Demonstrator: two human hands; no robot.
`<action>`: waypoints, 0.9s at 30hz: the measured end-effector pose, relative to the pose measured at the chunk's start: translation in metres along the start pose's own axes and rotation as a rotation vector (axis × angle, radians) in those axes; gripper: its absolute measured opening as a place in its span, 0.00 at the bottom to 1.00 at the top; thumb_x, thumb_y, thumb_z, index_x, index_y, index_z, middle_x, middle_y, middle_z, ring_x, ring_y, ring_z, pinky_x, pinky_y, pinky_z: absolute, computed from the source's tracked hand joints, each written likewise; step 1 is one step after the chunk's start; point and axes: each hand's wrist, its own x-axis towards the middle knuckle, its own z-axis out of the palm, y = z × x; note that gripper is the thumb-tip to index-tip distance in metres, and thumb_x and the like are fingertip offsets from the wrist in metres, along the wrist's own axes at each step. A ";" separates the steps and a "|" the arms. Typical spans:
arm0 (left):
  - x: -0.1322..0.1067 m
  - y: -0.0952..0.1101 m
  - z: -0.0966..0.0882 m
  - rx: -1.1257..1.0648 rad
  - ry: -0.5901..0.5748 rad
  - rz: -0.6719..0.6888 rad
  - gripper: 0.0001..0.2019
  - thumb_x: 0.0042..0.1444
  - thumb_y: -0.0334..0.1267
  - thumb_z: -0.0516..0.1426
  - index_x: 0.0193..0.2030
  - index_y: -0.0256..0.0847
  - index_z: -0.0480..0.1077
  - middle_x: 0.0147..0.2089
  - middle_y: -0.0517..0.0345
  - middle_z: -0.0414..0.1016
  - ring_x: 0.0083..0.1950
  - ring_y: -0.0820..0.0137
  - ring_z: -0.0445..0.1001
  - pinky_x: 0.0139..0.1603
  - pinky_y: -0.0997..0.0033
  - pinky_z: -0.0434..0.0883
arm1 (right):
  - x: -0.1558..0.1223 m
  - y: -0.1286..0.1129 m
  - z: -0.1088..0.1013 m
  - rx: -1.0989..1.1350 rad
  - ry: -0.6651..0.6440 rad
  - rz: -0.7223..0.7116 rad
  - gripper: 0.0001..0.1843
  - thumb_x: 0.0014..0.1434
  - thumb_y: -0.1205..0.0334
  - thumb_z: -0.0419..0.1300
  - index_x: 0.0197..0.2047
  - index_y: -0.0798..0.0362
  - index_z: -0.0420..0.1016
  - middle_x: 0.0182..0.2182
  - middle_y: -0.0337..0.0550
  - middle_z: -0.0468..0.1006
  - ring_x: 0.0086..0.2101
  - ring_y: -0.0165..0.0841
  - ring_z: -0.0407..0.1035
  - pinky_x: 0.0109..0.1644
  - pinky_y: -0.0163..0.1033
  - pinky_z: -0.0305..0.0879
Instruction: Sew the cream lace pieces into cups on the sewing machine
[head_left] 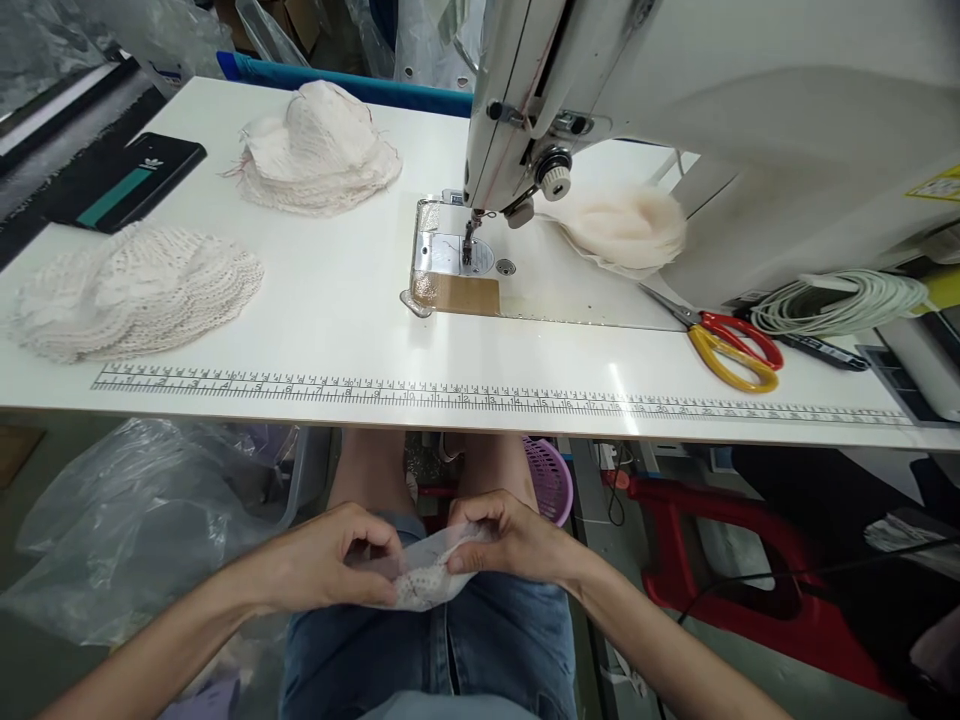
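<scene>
Over my lap, below the table's front edge, both hands hold one small piece of white lacy fabric (424,585) with a sheer part along its top. My left hand (341,560) pinches its left end between thumb and fingers. At the other end, my right hand (502,540) grips the fabric with the thumb pressed on its front. Ahead on the table stands a sewing machine (517,110), its presser foot (468,245) over the metal needle plate. Nothing lies under the foot that I can make out.
White lacy pieces lie in a left pile (135,290) and a back pile (319,150). Beige sheer pieces (630,230) rest beside the machine. Scissors (731,345), a cord coil (840,305) and a dark phone (127,180) are on the table (337,320). A ruler strip (450,395) runs along its front.
</scene>
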 end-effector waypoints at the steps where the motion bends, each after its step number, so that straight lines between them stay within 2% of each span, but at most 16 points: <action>1: 0.001 -0.002 0.001 -0.004 0.016 0.009 0.06 0.50 0.38 0.60 0.31 0.39 0.76 0.30 0.61 0.70 0.32 0.72 0.65 0.32 0.77 0.59 | -0.001 0.000 -0.001 0.001 0.006 -0.003 0.17 0.44 0.53 0.69 0.28 0.58 0.74 0.26 0.37 0.72 0.28 0.27 0.65 0.33 0.32 0.60; 4: 0.005 -0.007 0.002 -0.031 0.060 0.023 0.08 0.51 0.39 0.58 0.30 0.38 0.77 0.29 0.60 0.71 0.32 0.72 0.65 0.33 0.77 0.60 | -0.002 0.001 -0.003 -0.007 0.026 -0.018 0.17 0.44 0.53 0.70 0.28 0.58 0.75 0.25 0.37 0.72 0.27 0.27 0.65 0.33 0.32 0.60; 12: 0.004 -0.010 0.003 -0.093 0.136 -0.045 0.10 0.50 0.39 0.58 0.31 0.37 0.78 0.25 0.60 0.75 0.28 0.73 0.67 0.30 0.77 0.61 | -0.004 0.003 -0.004 -0.004 0.067 -0.013 0.15 0.44 0.53 0.70 0.28 0.58 0.76 0.24 0.37 0.72 0.27 0.27 0.65 0.33 0.32 0.62; 19: 0.005 -0.006 0.004 -0.118 0.054 0.020 0.09 0.49 0.38 0.59 0.35 0.40 0.79 0.30 0.60 0.78 0.32 0.70 0.70 0.33 0.78 0.63 | -0.003 0.000 0.000 -0.051 0.073 0.016 0.18 0.42 0.51 0.70 0.27 0.58 0.76 0.24 0.37 0.72 0.27 0.27 0.64 0.31 0.31 0.59; 23: 0.007 -0.004 0.007 -0.113 0.076 0.024 0.09 0.51 0.37 0.57 0.33 0.38 0.79 0.27 0.61 0.76 0.29 0.72 0.67 0.30 0.79 0.60 | -0.003 0.003 -0.001 -0.072 0.084 -0.010 0.17 0.43 0.52 0.70 0.28 0.59 0.76 0.24 0.37 0.71 0.26 0.26 0.63 0.29 0.30 0.57; 27: 0.004 -0.003 0.005 -0.139 0.024 0.018 0.10 0.53 0.38 0.56 0.34 0.38 0.79 0.28 0.59 0.75 0.30 0.71 0.67 0.32 0.77 0.61 | -0.002 0.002 0.001 -0.076 0.063 -0.022 0.18 0.44 0.51 0.69 0.28 0.58 0.76 0.25 0.38 0.72 0.27 0.27 0.64 0.31 0.32 0.59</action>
